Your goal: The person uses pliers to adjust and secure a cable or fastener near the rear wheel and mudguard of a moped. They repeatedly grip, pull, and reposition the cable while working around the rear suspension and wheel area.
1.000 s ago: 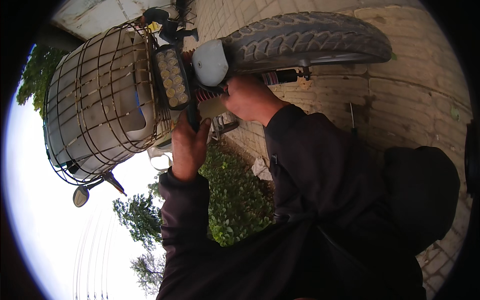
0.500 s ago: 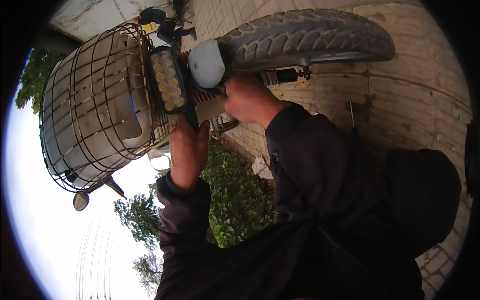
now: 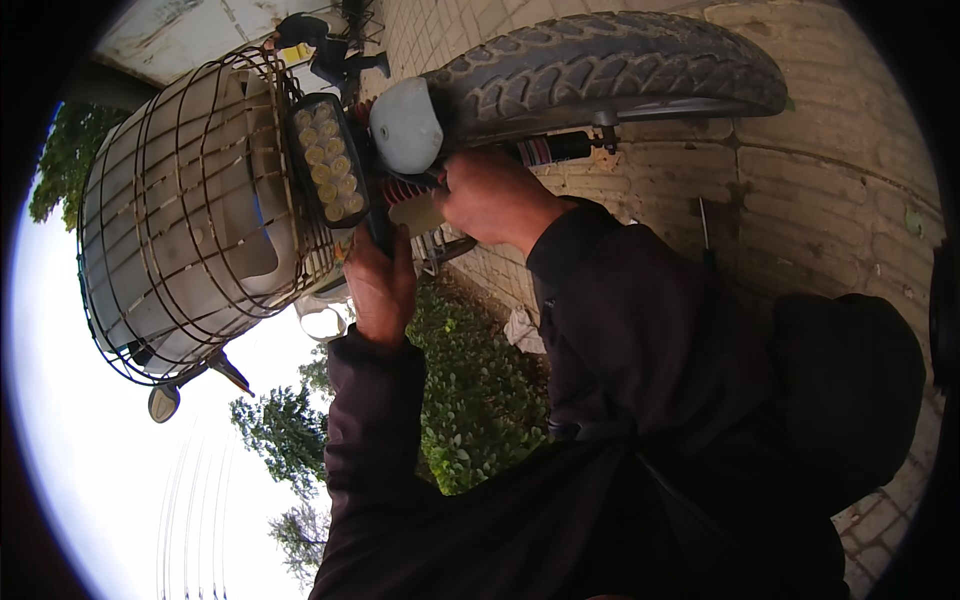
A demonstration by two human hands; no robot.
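In front of me is a two-wheeler's front end, lying sideways in the picture. Its rectangular LED light (image 3: 329,160) sits beside a wire basket (image 3: 160,220). My left hand (image 3: 380,290) is closed around the dark bracket (image 3: 378,222) at the light's lower end. My right hand (image 3: 495,198) is closed beside the red springs (image 3: 402,190), just under the grey mudguard (image 3: 408,125). What its fingers grip is hidden behind the hand. Past that hand, a black shock absorber (image 3: 560,148) runs alongside the treaded tyre (image 3: 610,75).
A screwdriver (image 3: 706,235) with a dark handle lies on the paving (image 3: 800,200). Green shrubs (image 3: 470,400) grow beyond my arms, near a pale scrap (image 3: 523,330). A mirror (image 3: 163,402) sticks out past the basket. A dark figure, apparently a person (image 3: 335,55), is in the background.
The LED light has tilted slightly and shifted a little left. My left hand has moved up slightly with its bracket. My right hand stays by the springs, hardly moved.
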